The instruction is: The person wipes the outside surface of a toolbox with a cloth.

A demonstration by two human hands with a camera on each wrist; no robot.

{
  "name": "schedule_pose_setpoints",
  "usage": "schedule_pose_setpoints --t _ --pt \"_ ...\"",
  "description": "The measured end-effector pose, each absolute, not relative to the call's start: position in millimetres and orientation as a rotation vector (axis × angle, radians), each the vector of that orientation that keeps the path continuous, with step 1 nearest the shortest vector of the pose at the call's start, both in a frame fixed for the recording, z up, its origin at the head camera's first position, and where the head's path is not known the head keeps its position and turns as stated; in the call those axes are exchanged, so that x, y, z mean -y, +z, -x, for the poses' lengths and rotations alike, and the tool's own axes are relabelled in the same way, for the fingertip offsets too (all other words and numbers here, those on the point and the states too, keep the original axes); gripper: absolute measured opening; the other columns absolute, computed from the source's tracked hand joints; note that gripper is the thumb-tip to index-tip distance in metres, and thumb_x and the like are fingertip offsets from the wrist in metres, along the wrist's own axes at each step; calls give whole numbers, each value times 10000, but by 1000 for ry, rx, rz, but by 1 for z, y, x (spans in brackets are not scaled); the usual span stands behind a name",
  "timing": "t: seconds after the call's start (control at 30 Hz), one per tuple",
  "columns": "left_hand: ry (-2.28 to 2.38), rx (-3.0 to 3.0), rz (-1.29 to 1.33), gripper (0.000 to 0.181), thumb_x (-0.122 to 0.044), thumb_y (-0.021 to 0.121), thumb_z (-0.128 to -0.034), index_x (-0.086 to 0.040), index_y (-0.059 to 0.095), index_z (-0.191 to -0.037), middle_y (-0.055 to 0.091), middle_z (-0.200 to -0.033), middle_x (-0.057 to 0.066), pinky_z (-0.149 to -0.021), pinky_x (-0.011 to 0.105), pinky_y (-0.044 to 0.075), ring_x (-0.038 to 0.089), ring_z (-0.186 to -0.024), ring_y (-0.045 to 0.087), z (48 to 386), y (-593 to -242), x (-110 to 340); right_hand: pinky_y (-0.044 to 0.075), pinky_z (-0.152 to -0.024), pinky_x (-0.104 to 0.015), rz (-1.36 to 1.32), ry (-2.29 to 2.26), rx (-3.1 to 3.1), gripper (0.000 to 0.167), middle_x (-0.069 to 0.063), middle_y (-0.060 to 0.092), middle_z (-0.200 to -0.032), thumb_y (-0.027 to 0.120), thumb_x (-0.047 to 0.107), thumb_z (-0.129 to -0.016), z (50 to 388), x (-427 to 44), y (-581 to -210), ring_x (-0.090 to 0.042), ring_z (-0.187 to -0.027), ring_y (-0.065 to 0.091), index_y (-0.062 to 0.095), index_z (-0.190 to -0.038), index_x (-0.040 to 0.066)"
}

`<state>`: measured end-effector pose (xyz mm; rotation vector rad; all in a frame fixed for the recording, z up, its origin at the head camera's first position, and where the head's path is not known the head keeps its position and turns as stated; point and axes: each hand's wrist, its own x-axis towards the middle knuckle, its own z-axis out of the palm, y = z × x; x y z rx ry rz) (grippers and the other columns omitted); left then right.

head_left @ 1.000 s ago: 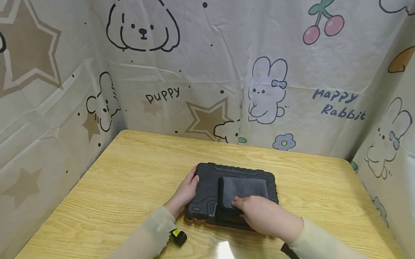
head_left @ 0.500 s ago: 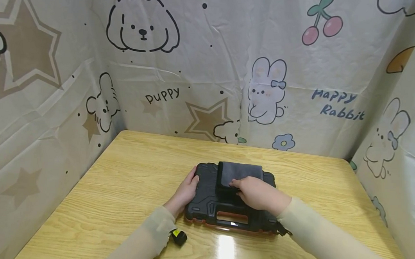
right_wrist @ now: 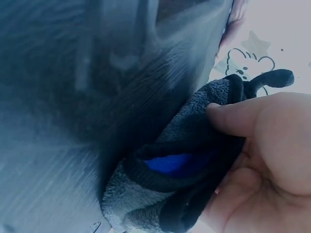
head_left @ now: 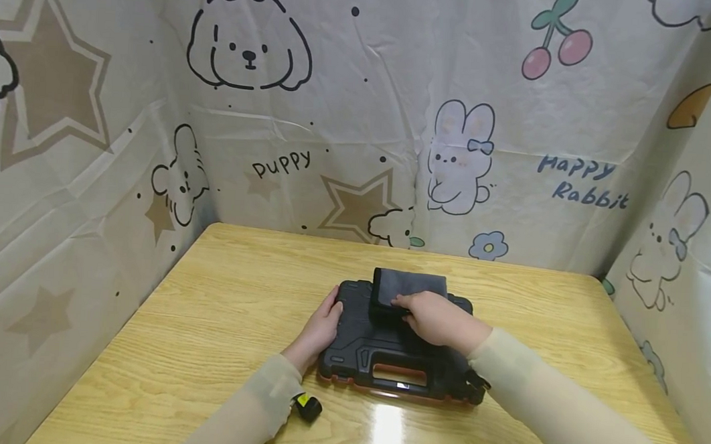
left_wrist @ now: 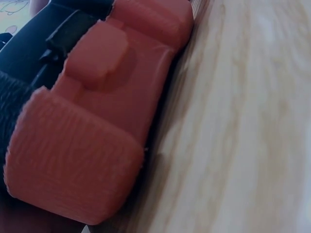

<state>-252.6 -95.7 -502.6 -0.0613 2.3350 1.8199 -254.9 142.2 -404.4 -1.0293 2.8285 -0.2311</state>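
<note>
A black plastic tool case (head_left: pixel 349 342) with an orange-red lower shell lies on the table, its handle toward me. My left hand (head_left: pixel 316 330) holds its left edge. In the left wrist view the case's orange-red side (left_wrist: pixel 73 160) fills much of the picture. My right hand (head_left: pixel 441 320) pinches a folded grey cleaning cloth (head_left: pixel 409 283) with black edging, on the far part of the lid. In the right wrist view, the thumb lies on top of the cloth (right_wrist: pixel 194 116), blue shows inside its fold, and a black loop sticks out. The palm hides part of the case.
The wooden table (head_left: pixel 244 283) extends around the case on all sides. Behind and beside it hangs a printed cloth (head_left: pixel 316 59) with cartoon animals. A small black and yellow item (head_left: pixel 307 407) sits at the left cuff.
My right hand has moved the cloth away from me across the lid, from near the handle toward the far edge. The handle now shows. My left hand and the case stay in place.
</note>
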Motion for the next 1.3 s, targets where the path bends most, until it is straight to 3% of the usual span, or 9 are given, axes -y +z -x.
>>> schedule_pose_setpoints --t 0.8,1.3 --pt "1819 -2327 76 582 -266 361 -1125 -136 187 -1666 173 -1717 184 -1276 588 133 405 -1587 134 253 -504 95 504 -1085 -475 1044 -174 -2821 375 -226 615 -1426 629 22 -1000 261 -135 -406 -350 -1297 627 635 -1371 -33" --pt "1817 -2310 73 587 -287 340 -1131 -149 158 -1671 163 -1722 174 -1274 598 129 407 -1588 127 253 -504 96 535 -1054 -422 1147 -116 -2786 366 -168 654 -1397 669 54 -987 241 -134 -409 -281 -1266 658 667 -1350 7"
